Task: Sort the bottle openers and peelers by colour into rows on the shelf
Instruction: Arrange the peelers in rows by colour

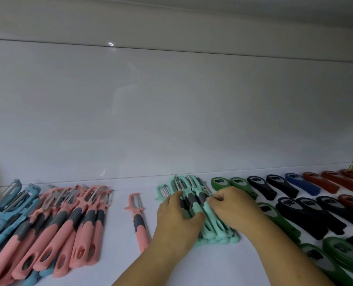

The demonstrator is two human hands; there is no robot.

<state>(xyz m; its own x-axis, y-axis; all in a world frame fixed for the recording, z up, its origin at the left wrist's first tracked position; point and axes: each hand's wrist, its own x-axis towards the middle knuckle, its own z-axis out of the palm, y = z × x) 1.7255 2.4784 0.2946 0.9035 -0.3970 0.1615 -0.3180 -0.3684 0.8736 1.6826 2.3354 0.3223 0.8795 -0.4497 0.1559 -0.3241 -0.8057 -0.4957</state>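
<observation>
Mint peelers (pixel 216 232) lie bunched on the white shelf (pixel 117 254), heads pointing to 12 o'clock, held between both hands. The left hand (pixel 176 217) grips the bundle from 9 o'clock, fingers curled over the grey grips and thumb laid across the handles. The right hand (pixel 231 207) grips it from 3 o'clock, knuckles up, fingertips curled onto the handles. Both forearms come in from 6 o'clock. A lone pink peeler (pixel 138 219) lies at 9 o'clock of the left hand, apart from it. Green bottle openers (pixel 241 188) lie at 3 o'clock of the right hand.
</observation>
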